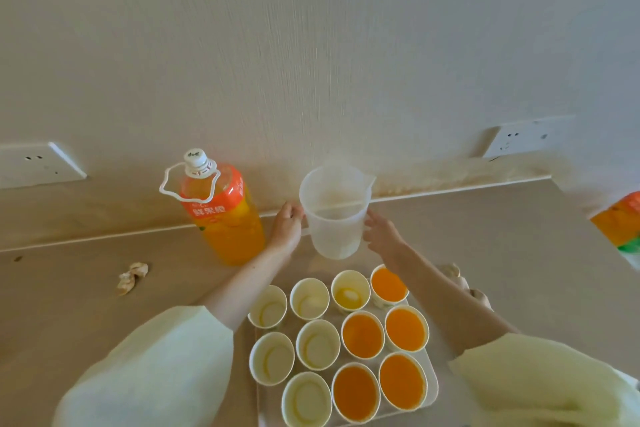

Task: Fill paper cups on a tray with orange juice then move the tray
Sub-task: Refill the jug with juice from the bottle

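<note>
Cups (318, 343) stand in rows on the tray (433, 388) on the worktop (519, 236); five at the tray's right side are full of orange juice (363, 336), and one in its far row holds a little. Just beyond the tray, the hands bracket a clear plastic jug (334, 215): the left hand (287, 227) curls round its handle side, and the right hand (381, 232) lays its fingers against the opposite wall. A capped juice bottle (221, 218) stands beyond the tray's far left corner, with crumpled paper (133, 277) farther left.

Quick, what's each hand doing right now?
Left hand: grips the translucent plastic measuring jug at its left side.
Right hand: open, fingers touching the same jug.
</note>
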`<state>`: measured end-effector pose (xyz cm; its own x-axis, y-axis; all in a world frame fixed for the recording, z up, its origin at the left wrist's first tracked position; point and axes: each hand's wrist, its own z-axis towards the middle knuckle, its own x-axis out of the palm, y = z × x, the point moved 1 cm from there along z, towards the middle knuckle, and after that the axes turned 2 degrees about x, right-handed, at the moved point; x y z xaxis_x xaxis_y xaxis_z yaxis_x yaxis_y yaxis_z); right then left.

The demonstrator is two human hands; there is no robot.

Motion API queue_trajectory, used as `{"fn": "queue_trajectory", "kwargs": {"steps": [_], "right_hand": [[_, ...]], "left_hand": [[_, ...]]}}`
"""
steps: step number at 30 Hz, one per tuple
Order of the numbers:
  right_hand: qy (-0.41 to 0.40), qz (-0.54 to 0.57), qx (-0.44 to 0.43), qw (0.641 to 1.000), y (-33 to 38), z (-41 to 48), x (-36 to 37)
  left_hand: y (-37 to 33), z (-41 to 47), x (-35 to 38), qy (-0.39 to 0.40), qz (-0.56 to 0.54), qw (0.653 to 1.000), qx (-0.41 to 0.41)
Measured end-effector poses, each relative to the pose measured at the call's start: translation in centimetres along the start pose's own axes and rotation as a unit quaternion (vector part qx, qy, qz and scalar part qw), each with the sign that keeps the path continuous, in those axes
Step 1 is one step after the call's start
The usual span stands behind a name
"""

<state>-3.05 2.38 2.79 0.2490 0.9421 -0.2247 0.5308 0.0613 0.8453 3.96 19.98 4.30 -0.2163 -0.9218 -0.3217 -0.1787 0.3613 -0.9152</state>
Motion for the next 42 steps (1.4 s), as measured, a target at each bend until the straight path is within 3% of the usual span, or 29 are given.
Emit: {"fn": "queue_trajectory", "kwargs": {"steps": [4,8,12,15,18,21,23,25,29,36,40,42], "right_hand": [[-0.023,0.051,0.015,0.998,-0.3,-0.1,0.3],[-0.045,0.004,0.04,0.998,-0.2,-0.4,0.4],[-0.039,-0.124,0.111,0.985,0.6,-1.3,0.5],[0.047,-0.172,0.123,0.976,3.1,-3.5,1.7],[0.151,-0.148,0.067,0.975,6.8,-6.3,4.0],[0.186,-0.151,-0.056,0.969,10.7,-7.8,6.9],[0.14,-0.213,-0.144,0.956,13.0,-7.5,9.5],[0.076,-0.291,-0.228,0.926,14.8,-7.0,11.8],[0.113,-0.348,-0.329,0.87,16.7,-5.6,16.0],[0.087,-0.322,-0.333,0.882,16.8,-3.5,18.5],[0.073,-0.309,-0.319,0.893,16.5,-2.8,18.7],[0.066,-0.293,-0.311,0.902,16.4,-2.8,19.0]], "left_hand": [[-0.4,0.3,-0.1,0.031,0.047,0.998,0.003],[-1.3,0.0,-0.3,0.049,0.114,0.992,0.006],[-1.7,-1.2,-1.0,0.022,0.112,0.989,0.095],[-3.0,-2.8,-2.9,-0.015,0.158,0.968,0.192],[-5.5,-4.0,-5.9,-0.053,0.202,0.929,0.306],[-8.5,-4.5,-10.1,-0.149,0.259,0.871,0.391],[-9.9,-4.0,-13.0,-0.21,0.318,0.841,0.385],[-10.4,-3.0,-15.6,-0.221,0.399,0.825,0.333],[-10.2,-1.0,-18.7,-0.094,0.488,0.83,0.253],[-11.9,0.0,-19.9,0.043,0.539,0.806,0.243],[-12.4,-0.1,-19.9,0.017,0.603,0.754,0.26],[-12.5,-0.7,-19.1,-0.02,0.611,0.75,0.252]]}}
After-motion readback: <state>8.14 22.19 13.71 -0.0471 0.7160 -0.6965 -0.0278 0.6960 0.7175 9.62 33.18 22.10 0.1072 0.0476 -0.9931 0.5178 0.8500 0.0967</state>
